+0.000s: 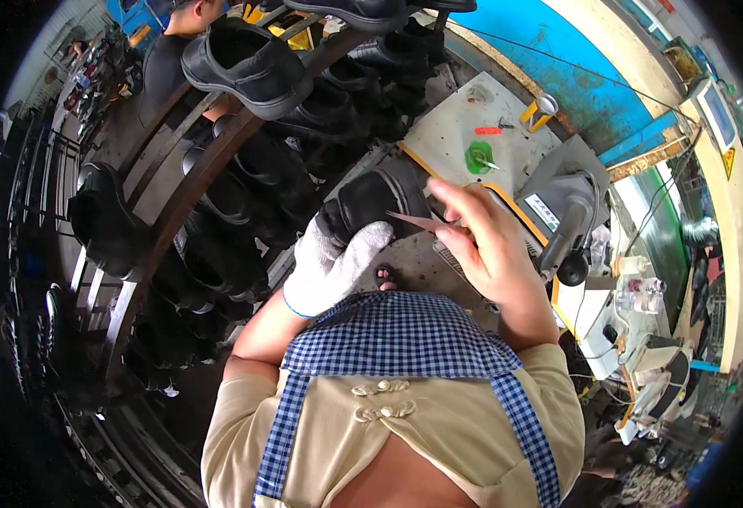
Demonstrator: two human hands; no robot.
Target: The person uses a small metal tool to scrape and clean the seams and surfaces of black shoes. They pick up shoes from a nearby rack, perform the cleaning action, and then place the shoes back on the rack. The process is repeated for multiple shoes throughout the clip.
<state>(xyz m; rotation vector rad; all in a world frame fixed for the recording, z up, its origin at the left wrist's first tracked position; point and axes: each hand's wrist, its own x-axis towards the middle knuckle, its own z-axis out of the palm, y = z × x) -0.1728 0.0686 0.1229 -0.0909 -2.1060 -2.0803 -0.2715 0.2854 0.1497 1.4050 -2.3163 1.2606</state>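
Observation:
My left hand [329, 264], in a white knitted glove, grips a black shoe [368, 201] in front of my apron, its thumb lying along the near side. My bare right hand [492, 254] pinches a thin, pointed, blade-like tool [415, 222] between thumb and fingers. The tip points left and lies over the shoe's upper; whether it touches the leather I cannot tell. What kind of tool it is does not show clearly, as the fingers cover its rear end.
A rack [219, 152] packed with black shoes stands close on my left and ahead. To the right is a worktable [439, 127] with a green object [478, 158], a yellow can-like object [539, 112] and a grey machine [558, 203]. Beyond the rack, another person [168, 72] appears.

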